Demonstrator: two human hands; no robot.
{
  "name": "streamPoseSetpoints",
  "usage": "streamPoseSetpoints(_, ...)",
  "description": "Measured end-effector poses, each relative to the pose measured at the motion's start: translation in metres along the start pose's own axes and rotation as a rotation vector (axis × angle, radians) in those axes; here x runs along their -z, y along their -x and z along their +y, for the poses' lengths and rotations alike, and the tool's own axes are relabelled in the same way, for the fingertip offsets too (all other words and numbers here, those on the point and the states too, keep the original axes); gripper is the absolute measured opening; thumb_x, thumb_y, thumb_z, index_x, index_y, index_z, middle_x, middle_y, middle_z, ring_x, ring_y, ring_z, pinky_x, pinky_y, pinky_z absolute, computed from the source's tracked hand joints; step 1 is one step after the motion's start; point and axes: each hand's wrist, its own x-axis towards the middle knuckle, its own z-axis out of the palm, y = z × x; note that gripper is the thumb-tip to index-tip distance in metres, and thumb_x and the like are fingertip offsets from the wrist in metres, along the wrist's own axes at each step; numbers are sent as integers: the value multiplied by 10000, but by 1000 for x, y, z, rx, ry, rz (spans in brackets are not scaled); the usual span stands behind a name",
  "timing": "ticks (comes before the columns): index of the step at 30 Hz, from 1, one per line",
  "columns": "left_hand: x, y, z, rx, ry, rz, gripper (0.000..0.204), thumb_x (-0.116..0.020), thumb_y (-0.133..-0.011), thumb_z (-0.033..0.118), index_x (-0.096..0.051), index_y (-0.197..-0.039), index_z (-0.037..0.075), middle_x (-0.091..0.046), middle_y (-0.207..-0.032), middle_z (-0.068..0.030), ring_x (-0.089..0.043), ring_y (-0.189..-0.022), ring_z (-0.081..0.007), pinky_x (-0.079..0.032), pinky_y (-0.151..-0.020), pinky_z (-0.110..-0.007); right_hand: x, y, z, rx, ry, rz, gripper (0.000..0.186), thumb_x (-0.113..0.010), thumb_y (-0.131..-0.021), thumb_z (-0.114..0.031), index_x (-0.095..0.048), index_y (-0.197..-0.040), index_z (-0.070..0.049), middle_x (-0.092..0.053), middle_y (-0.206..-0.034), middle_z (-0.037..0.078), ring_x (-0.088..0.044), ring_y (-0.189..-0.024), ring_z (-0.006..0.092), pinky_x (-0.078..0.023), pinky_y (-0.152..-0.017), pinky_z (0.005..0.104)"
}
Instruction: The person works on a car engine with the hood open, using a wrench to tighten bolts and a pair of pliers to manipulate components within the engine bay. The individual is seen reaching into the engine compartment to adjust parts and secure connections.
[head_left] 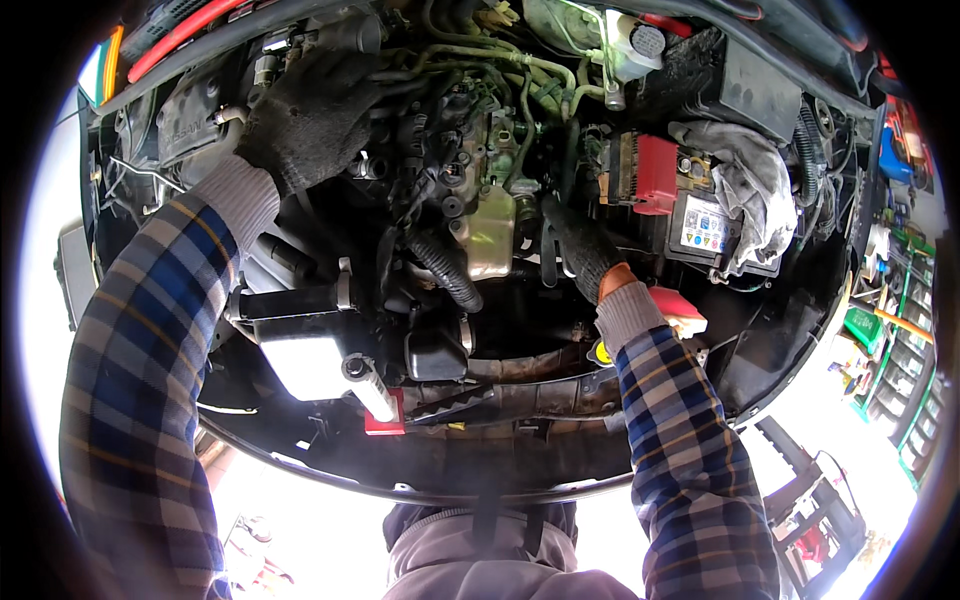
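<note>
I am bent over an open engine bay, both hands in dark gloves. My left hand lies over the far left side of the engine, its back up and its fingers stretched toward the middle, beside dark hoses. My right hand reaches down right of the engine block, next to a pale yellowish plastic reservoir. A dark hose-like strip runs beside its fingers, which are mostly lost in shadow; any hold there is hidden. Between the hands sits the engine, with a ribbed black hose in front of it.
Right of the engine is a battery with a red terminal cover and a grey rag on it. A white-sided box stands at the near left, by a red block. The car's curved front edge crosses near my waist.
</note>
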Motion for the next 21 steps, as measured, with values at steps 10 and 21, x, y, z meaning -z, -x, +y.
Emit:
streamPoseSetpoints(10, -7, 14, -3, 56, -22, -23, 369, -646, -899, 314, -679, -1232, 158, -568, -1420, -20, -478, -1368, -245, -328, -1228, -426, -14, -26, 21, 145, 206, 133, 283, -681, -910, -209, -666, -1179, -125, -687, -966, 135, -668, -837, 275, -544, -692, 407)
streamPoseSetpoints(21, -13, 18, -8, 17, -67, -10, 476, -704, -843, 275, -646, -1314, 231, -529, -1466, -18, -454, -1387, -304, -407, -1117, -557, -5, -22, 26, 201, 204, 149, 310, -625, -931, -126, -640, -1237, -168, -686, -1015, 179, -697, -914, 346, -573, -737, 450)
